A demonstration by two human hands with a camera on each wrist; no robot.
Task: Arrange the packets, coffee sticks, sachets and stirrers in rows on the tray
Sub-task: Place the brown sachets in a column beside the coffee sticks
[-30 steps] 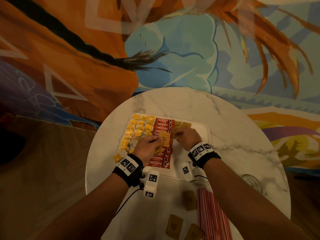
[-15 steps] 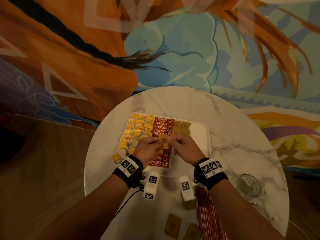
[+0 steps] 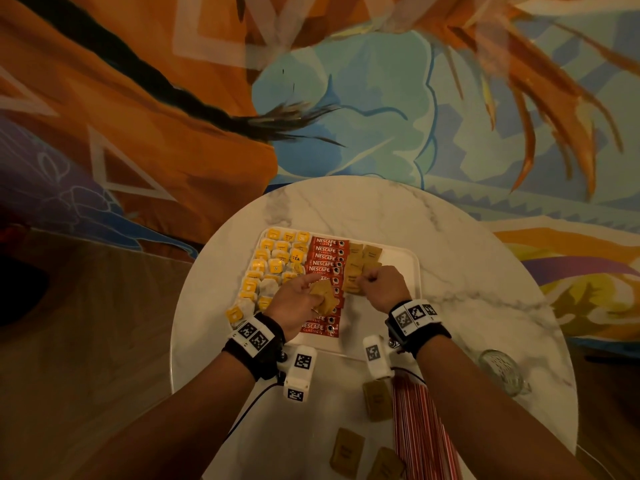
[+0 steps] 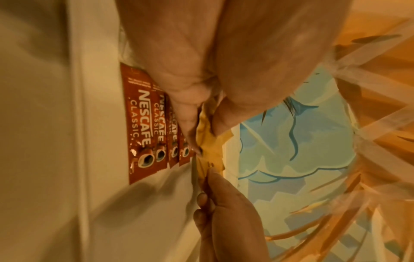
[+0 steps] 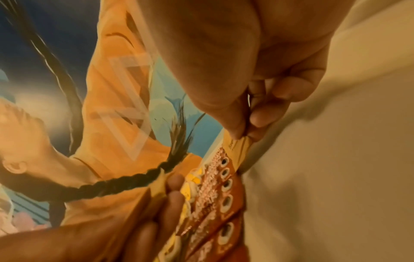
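Note:
A white tray (image 3: 396, 259) on the round marble table holds yellow tea packets (image 3: 277, 261) on the left, a column of red Nescafe coffee sticks (image 3: 325, 252) in the middle, and brown sachets (image 3: 363, 256) laid to their right. My left hand (image 3: 311, 289) hovers over the coffee sticks (image 4: 143, 124) and holds a small stack of brown sachets (image 3: 323, 297). My right hand (image 3: 367, 280) pinches one brown sachet (image 5: 239, 147) between thumb and fingers, low over the near end of the brown column. Red-and-white stirrers (image 3: 422, 427) lie on the table near me.
Three loose brown sachets (image 3: 377, 400) (image 3: 346, 452) (image 3: 386, 465) lie on the table in front of the tray, left of the stirrers. A clear glass (image 3: 502, 372) stands at the right near the table edge. The tray's right part is bare.
My right hand came back to the left hand, took one sachet from the stack, and has moved right with it to the brown column. The left hand stayed over the sticks.

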